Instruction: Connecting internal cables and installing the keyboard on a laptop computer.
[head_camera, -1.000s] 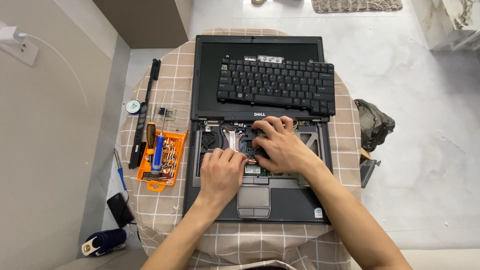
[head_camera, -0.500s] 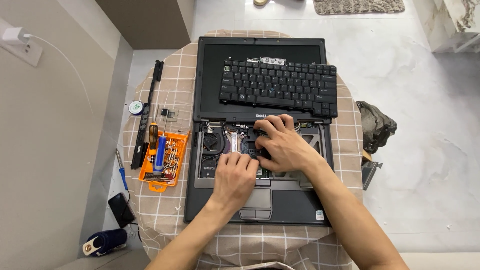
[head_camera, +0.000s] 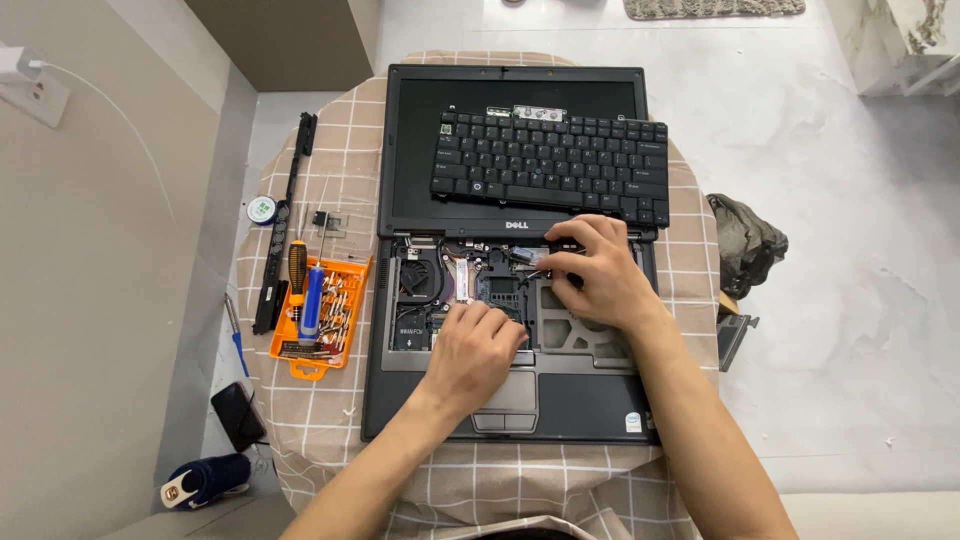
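Both hands have shifted over the opened laptop (head_camera: 515, 395) since a second ago: the left hand (head_camera: 475, 355) has slid from the palm rest's left part toward the centre of the exposed bay, while the right hand (head_camera: 595, 275) has edged rightward along the hinge side. With the laptop as landmark on the checked-cloth table (head_camera: 330, 420), the detached keyboard (head_camera: 550, 168) already lies loose across the dark screen, and a long black trim strip (head_camera: 285, 225) rests on the cloth to the laptop's left, so the upper covers appear to be off. Fan, heat pipe and circuit board stand bare behind the palm rest, which seems to remain in place, as does the touchpad; by that judgement the strip-down is partway through, with the lower shell untouched.

The left hand rests fingertips-down on the board area, curled, grasping nothing visible. The right hand's fingers are bent around a small part or cable near the hinge, but whether they pinch it cannot be told.

An orange bit case (head_camera: 322, 315) with two screwdrivers lies just left of the laptop. Hidden: whatever sits beneath both palms, and any screws, too small to make out. A dark bag right of the laptop is partly off the table edge.
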